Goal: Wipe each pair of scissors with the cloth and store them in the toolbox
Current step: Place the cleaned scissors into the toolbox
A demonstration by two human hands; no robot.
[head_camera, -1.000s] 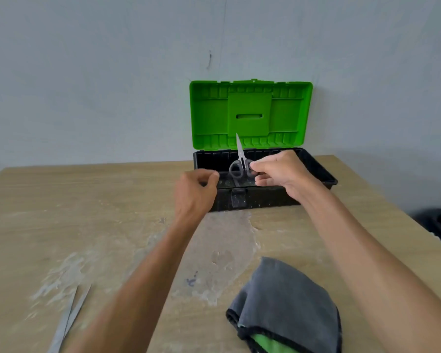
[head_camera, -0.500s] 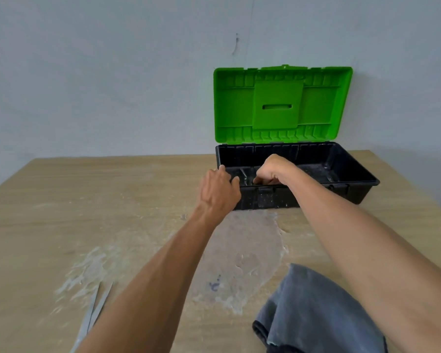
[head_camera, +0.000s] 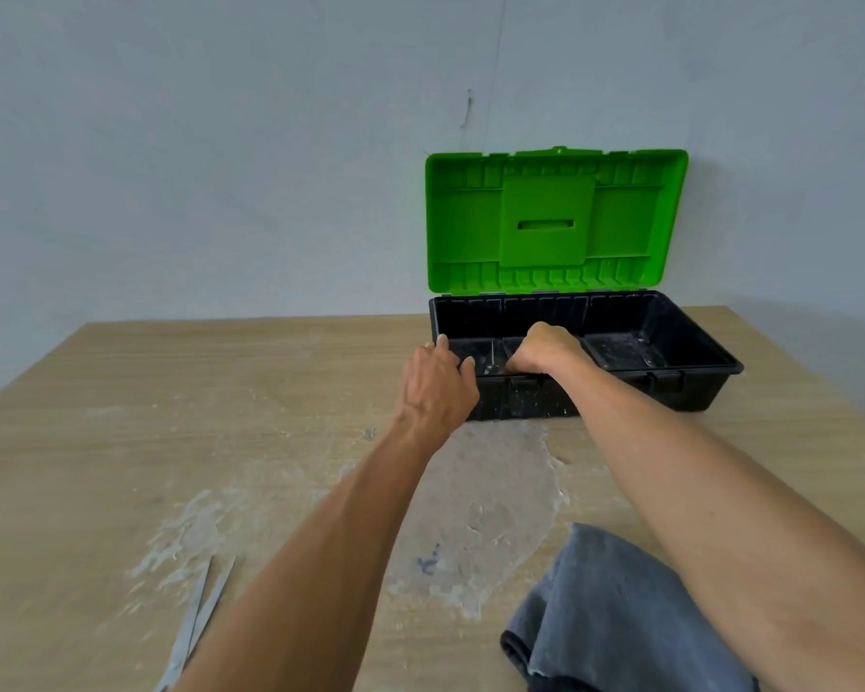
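Wood table [head_camera: 221, 392], grey wall [head_camera: 196, 167]. Left hand [head_camera: 435, 387] grips toolbox [head_camera: 620, 312] front rim. Right hand [head_camera: 545, 352] curled, lower in the box than before; can't tell if it holds anything. Scissors [head_camera: 196, 621] lie near-left, cloth [head_camera: 620, 616] near-right.

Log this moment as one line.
left hand grips toolbox rim | right hand curled inside toolbox, grip hidden | cloth, spare scissors on table

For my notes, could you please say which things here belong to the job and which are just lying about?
Job: toolbox, grey cloth, scissors at near left.
Lying about: white smear and blue mark on the table.
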